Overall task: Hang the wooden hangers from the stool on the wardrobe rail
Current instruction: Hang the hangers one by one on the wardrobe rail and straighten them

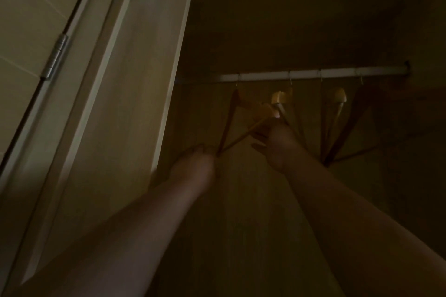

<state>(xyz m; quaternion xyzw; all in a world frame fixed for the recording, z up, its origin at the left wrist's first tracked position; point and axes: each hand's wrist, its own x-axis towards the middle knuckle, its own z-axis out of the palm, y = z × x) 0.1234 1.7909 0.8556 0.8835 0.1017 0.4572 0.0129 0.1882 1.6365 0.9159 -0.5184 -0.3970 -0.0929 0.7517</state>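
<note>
The view looks up into a dim wardrobe. A pale metal rail runs across it. The leftmost wooden hanger has its hook on the rail and hangs tilted. My left hand touches its lower left corner. My right hand grips its right end. Further right on the rail hang three more wooden hangers: one just above my right hand, one with a pale end, and a dark one. The stool is out of sight.
The wardrobe's pale side panel frames the opening on the left. A room door with a metal hinge stands further left. The back wall of the wardrobe is dark wood.
</note>
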